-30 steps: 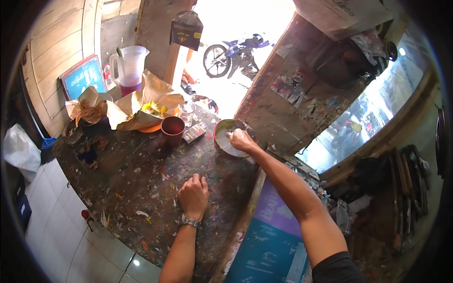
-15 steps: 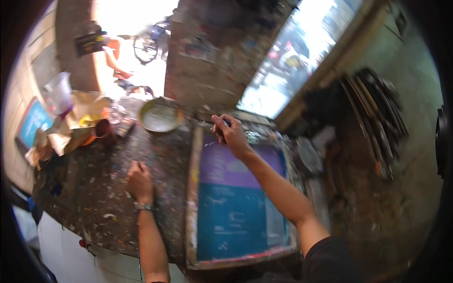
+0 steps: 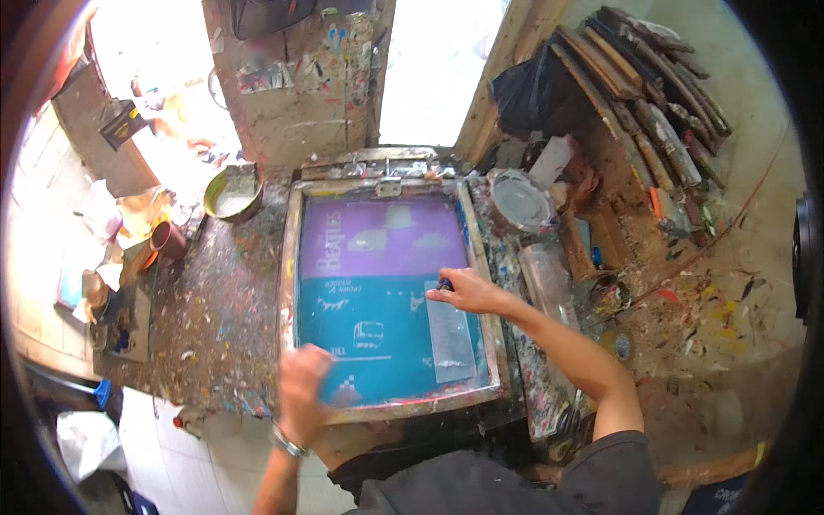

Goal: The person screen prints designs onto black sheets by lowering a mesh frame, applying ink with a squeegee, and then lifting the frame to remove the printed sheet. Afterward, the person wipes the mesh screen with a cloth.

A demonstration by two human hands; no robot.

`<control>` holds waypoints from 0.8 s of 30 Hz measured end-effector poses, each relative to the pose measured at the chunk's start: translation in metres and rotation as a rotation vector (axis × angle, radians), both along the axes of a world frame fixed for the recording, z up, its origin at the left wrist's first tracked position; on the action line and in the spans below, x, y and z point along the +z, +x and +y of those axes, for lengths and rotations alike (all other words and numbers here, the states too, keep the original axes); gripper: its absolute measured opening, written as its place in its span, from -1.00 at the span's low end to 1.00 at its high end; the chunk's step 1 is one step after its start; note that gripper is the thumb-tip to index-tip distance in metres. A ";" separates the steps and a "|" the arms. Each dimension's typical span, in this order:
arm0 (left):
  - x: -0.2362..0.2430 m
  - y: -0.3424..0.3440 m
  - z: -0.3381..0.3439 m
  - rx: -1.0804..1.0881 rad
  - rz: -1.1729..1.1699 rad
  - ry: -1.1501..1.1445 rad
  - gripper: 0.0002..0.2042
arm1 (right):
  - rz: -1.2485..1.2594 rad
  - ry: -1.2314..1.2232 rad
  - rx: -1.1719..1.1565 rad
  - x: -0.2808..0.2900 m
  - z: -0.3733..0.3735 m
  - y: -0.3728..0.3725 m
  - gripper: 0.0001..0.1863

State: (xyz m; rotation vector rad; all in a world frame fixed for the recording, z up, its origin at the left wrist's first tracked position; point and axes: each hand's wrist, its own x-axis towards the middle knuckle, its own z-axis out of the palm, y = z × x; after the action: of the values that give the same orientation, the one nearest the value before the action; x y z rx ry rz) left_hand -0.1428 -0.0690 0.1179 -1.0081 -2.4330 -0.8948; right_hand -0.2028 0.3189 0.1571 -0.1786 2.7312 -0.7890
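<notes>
A screen-printing frame (image 3: pixel 292 249) lies on the paint-stained bench, its mesh (image 3: pixel 403 305) purple at the far part and teal at the near part, with pale stencil shapes. Above the mesh's right side, my right hand (image 3: pixel 470 290) is closed around a small dark blue object (image 3: pixel 445 284) whose kind I cannot make out. A translucent strip (image 3: pixel 451 343) runs along the mesh just below that hand. My left hand (image 3: pixel 305 386) is smeared by motion at the frame's near left corner. Its fingers are too blurred to read. A hinge clamp (image 3: pixel 389 186) sits at the frame's far edge.
Left of the frame stand a bowl (image 3: pixel 233 199) of pale liquid and a brown cup (image 3: pixel 169 240). A round paint-crusted container (image 3: pixel 521 202) is at the right, beside a clear plastic roll (image 3: pixel 552 279). Several wooden-handled boards (image 3: pixel 661 129) lean farther right.
My right hand has come from the frame's far edge nearer to me, over the teal mesh. My left hand has moved from the bench to the frame's near left corner. The view has shifted.
</notes>
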 end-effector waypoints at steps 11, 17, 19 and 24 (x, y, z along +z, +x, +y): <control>-0.093 0.106 0.022 0.380 0.325 -0.479 -0.21 | 0.400 -0.047 -0.042 -0.036 0.037 -0.011 -0.54; -0.101 0.105 0.020 0.487 0.462 -0.440 -0.23 | 0.499 0.124 0.170 -0.077 0.043 -0.018 -0.52; -0.102 0.106 0.024 0.490 0.437 -0.486 -0.25 | 0.394 0.054 0.121 -0.071 0.048 -0.027 -0.51; -0.115 0.105 0.023 0.488 0.459 -0.353 -0.57 | 0.371 0.095 0.357 -0.085 0.017 0.026 -0.53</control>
State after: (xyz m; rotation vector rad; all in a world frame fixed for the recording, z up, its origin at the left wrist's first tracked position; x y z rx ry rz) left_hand -0.0376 -0.0463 0.0034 -0.5839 -2.3025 -0.0596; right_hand -0.1771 0.3360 0.0716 -0.8400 2.9345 -0.5678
